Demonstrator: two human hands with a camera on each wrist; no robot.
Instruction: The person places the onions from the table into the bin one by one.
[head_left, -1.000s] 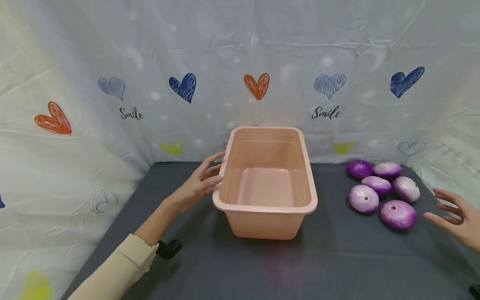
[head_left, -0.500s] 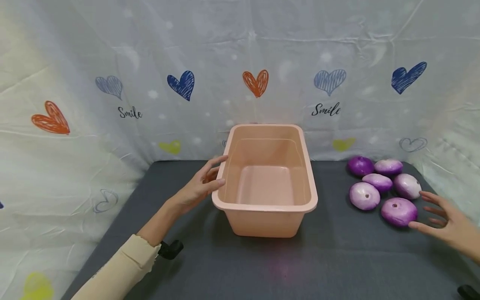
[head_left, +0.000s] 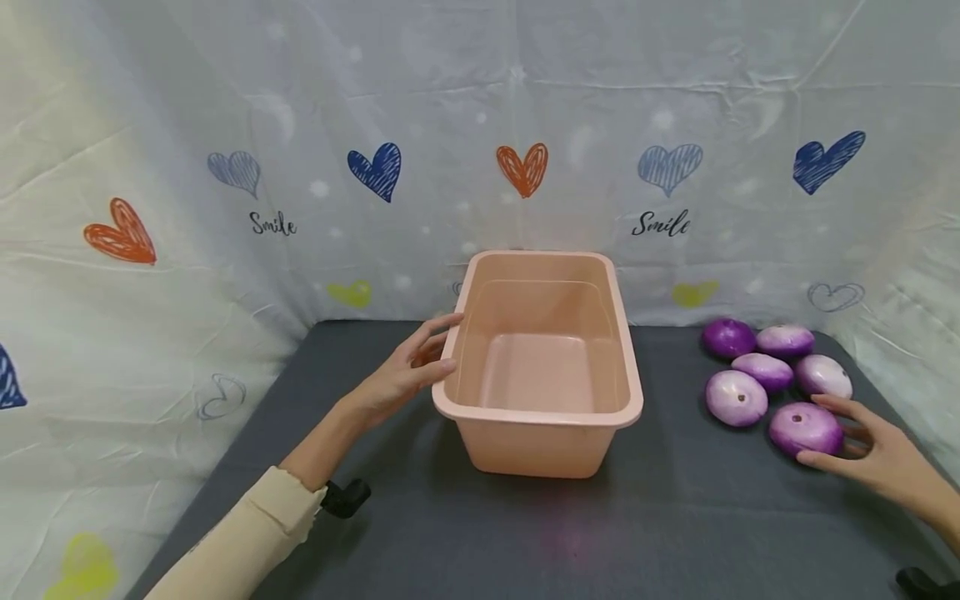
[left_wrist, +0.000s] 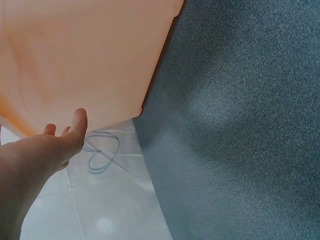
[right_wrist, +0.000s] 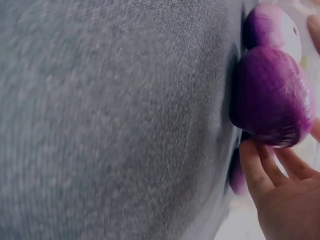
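Observation:
A pink plastic tub stands empty in the middle of the dark grey table. My left hand rests with straight fingers against the tub's left rim; the left wrist view shows that hand beside the tub wall. At the right, my right hand is closing round the nearest purple onion, thumb in front and fingers behind it. That onion still lies on the cloth. In the right wrist view the thumb touches the onion.
Several more purple and white onions lie clustered at the back right, just behind the held one. A white sheet printed with hearts walls the table on three sides. Grey cloth covers the table in front of the tub.
My right hand has moved left from the table's right edge onto the nearest onion and now holds it. The left hand has stayed at the tub's rim.

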